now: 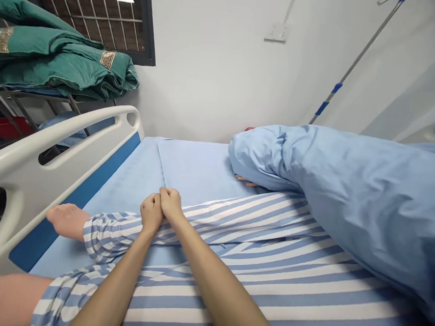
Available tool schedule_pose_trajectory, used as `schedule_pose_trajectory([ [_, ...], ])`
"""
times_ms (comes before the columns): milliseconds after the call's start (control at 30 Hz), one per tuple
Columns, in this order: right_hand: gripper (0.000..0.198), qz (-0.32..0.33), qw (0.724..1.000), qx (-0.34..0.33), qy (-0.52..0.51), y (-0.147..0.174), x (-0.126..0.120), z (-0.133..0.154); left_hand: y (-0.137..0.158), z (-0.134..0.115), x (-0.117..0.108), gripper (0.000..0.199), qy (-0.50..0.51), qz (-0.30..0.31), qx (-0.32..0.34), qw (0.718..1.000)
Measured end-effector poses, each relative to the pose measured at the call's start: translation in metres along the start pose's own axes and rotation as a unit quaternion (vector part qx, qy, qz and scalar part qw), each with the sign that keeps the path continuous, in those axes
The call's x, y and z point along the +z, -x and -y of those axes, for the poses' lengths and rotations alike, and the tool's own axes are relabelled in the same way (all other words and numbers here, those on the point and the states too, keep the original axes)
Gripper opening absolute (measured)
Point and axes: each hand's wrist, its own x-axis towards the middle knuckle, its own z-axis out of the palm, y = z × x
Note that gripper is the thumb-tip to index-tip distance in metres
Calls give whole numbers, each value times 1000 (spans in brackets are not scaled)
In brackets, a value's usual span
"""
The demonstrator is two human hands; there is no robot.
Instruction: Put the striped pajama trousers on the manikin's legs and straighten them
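Observation:
My left hand (151, 211) is closed in a fist over the shin of the far leg. Right beside it, touching, my right hand (170, 202) is closed too. Whatever the curled fingers may hold is hidden. Beneath the wrists runs the blue-and-white striped trouser leg (229, 218) of a figure lying on the bed. Its smooth bare far foot (68, 220) and near foot (6, 297) look like a manikin's and point left. A bunched light-blue quilt (334, 180) covers the upper body, with some fingers (246, 180) showing under its edge.
The bed's light-blue sheet (195, 161) spreads behind the legs. A cream bed end board (72, 129) closes off the left. Beyond it, folded green quilts (61, 60) lie on a rack. An IV pole (352, 68) rises at the back right, near a wall socket (277, 33).

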Motion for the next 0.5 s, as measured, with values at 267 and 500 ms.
schedule_pose_trajectory([
  [267, 40, 18, 991, -88, 95, 3, -29, -1, 0, 1, 2, 33, -63, 15, 14, 998],
  [500, 39, 8, 991, -96, 88, 5, -28, -31, 1, 4, 8, 34, -89, 38, 38, 995],
])
